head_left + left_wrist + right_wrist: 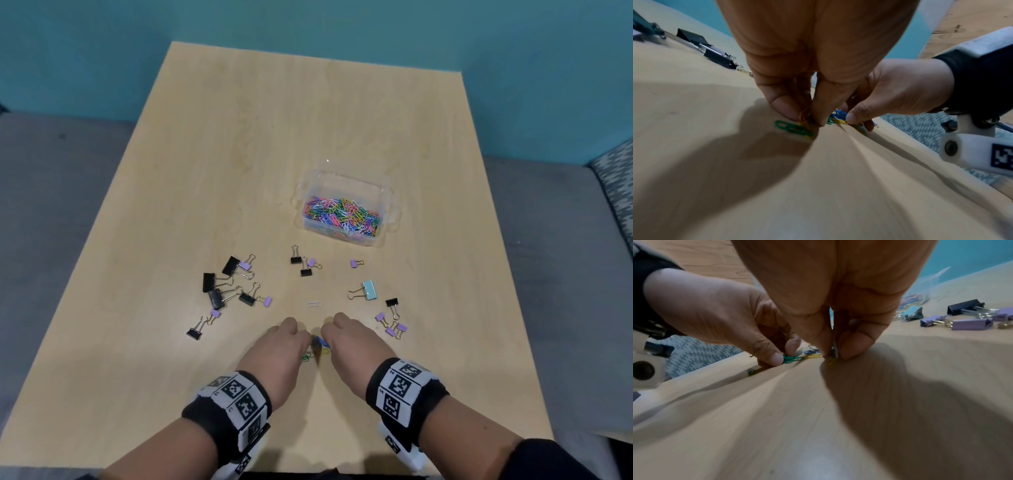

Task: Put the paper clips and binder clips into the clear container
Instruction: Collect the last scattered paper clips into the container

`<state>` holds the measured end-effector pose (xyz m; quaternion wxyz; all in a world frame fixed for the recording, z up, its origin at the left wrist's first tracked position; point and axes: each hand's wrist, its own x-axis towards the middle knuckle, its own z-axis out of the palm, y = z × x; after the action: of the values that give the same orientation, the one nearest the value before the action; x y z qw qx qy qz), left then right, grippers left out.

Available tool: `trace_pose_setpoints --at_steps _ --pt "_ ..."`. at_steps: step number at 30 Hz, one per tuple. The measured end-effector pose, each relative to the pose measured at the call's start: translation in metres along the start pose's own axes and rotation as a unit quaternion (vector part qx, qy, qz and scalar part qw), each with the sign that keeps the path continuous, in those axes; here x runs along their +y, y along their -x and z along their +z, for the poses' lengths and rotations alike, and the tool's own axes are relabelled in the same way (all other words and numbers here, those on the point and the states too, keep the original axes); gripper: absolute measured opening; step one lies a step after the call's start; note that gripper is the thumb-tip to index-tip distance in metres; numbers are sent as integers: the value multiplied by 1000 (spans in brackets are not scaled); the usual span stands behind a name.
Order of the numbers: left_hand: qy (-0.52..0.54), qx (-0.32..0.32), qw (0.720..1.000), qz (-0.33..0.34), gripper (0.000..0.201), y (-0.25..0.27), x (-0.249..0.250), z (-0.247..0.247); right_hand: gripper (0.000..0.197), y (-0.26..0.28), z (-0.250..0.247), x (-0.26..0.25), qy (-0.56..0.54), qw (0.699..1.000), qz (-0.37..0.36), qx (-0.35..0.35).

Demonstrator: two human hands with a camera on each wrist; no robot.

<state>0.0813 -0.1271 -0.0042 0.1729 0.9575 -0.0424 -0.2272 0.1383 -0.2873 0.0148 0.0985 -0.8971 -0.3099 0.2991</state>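
Both hands are low over the near middle of the wooden table (205, 171). My left hand (306, 342) pinches green and yellow paper clips (795, 128) against the tabletop; its thumb and forefinger meet in the left wrist view (807, 119). Close beside it, my right hand (323, 341) pinches blue and yellow paper clips (838, 116), fingertips pressed together in the right wrist view (833, 353). The clear container (352, 175), holding many coloured paper clips, stands beyond the hands to the right. One white paper clip (315, 304) lies just ahead of the hands.
Black and purple binder clips (229, 284) are scattered at the left. A few more binder clips (303, 263) lie in the middle. A light blue binder clip (368, 289) and several small purple ones (392, 325) lie right of my right hand. A teal wall stands behind the table.
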Motion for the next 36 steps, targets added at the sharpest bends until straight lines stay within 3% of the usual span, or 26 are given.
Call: trace_pose_setpoints --at_steps 10,14,16,18,20,22,25,29,33,36 --pt "14 -12 1000 -18 25 -9 0 -7 25 -7 -6 5 -19 1000 -4 4" --pt "105 -10 993 -55 16 -15 -5 -16 16 -12 -8 13 -83 996 22 11" --pt "206 -12 973 -103 15 -20 -9 -28 17 -13 -14 21 -173 984 50 21" --pt "354 2 924 -145 15 -27 -12 -46 18 -14 -25 28 -274 957 89 42" --pt "462 18 873 -155 18 -37 -16 -70 19 -17 -44 33 -368 919 125 70" --pt "496 41 857 -136 20 -52 -19 -96 17 -23 -70 38 -424 890 131 102" --pt "494 95 858 -106 20 -82 -18 -133 18 -35 -113 46 -435 878 108 169" --pt "462 141 871 -84 22 -124 -9 -165 19 -64 -153 59 -345 903 101 236" --pt "410 144 898 -71 15 -150 5 -170 14 -91 -168 60 -221 943 109 224" --pt "354 166 918 -71 21 -148 -1 -166 30 -88 -171 65 -139 953 141 231"
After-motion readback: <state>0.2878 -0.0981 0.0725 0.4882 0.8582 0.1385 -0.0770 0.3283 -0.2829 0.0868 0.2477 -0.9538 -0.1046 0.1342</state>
